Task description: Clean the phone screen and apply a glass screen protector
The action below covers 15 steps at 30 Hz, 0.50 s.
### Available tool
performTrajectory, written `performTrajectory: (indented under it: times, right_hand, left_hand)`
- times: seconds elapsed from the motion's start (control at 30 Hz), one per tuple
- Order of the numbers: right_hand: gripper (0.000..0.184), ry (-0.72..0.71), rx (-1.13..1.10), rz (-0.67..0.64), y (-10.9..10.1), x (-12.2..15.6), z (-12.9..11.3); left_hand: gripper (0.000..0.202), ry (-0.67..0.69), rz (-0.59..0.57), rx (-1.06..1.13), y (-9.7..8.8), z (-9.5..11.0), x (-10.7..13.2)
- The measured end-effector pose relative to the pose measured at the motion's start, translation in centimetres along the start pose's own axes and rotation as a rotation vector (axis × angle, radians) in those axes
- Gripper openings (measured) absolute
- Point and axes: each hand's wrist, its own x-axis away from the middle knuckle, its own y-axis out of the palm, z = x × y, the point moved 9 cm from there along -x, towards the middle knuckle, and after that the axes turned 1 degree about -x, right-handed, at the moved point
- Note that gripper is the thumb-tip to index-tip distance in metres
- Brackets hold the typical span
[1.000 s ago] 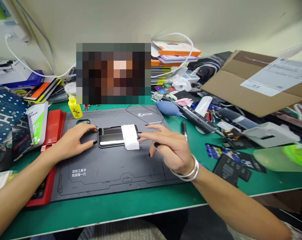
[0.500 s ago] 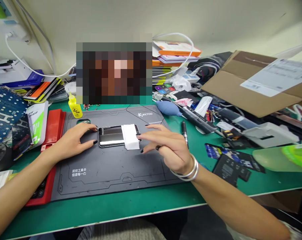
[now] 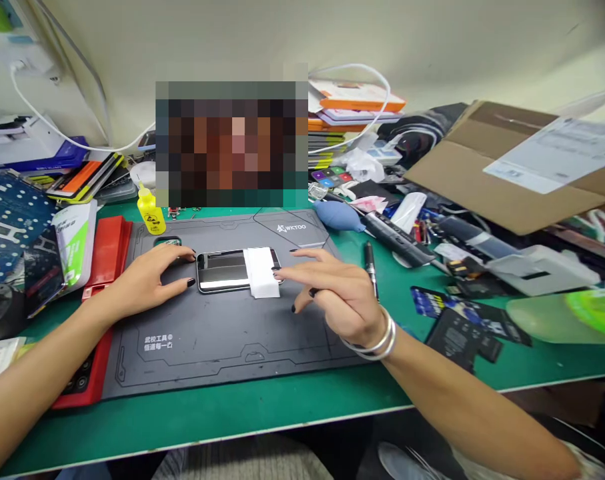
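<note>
A smartphone (image 3: pixel 219 273) lies screen up on a grey work mat (image 3: pixel 202 347), long side running left to right. Across its right part lies a folded white paper or cloth strip (image 3: pixel 262 273), its lower end hanging past the phone's near edge. At the phone's left end rests my left hand (image 3: pixel 155 277), thumb and fingers apart, holding nothing. My right hand (image 3: pixel 342 293) is at the other end, several fingers spread and some bent. Its index fingertip is at the strip's right edge; whether it presses there I cannot tell. Nothing shows in its grasp.
Left of the mat are a yellow dropper bottle (image 3: pixel 151 210) and a red case (image 3: pixel 107 257). To the right lie a blue air blower (image 3: pixel 339 217), a black pen (image 3: pixel 370 270), phone batteries (image 3: pixel 455 340) and a cardboard box (image 3: pixel 482 167). A pixelated patch covers the back middle.
My right thumb has drawn back slightly to the right, away from the strip. My left hand, the phone and the strip stay practically where they were.
</note>
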Motion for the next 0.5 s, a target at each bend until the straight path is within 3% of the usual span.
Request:
performTrajectory:
  times: [0.5]
  right_hand:
    - [0.052,-0.01,0.004,-0.01,-0.06,-0.02,-0.1]
  left_hand:
    - [0.046,0.011,0.007,-0.008,0.07,-0.06,-0.02]
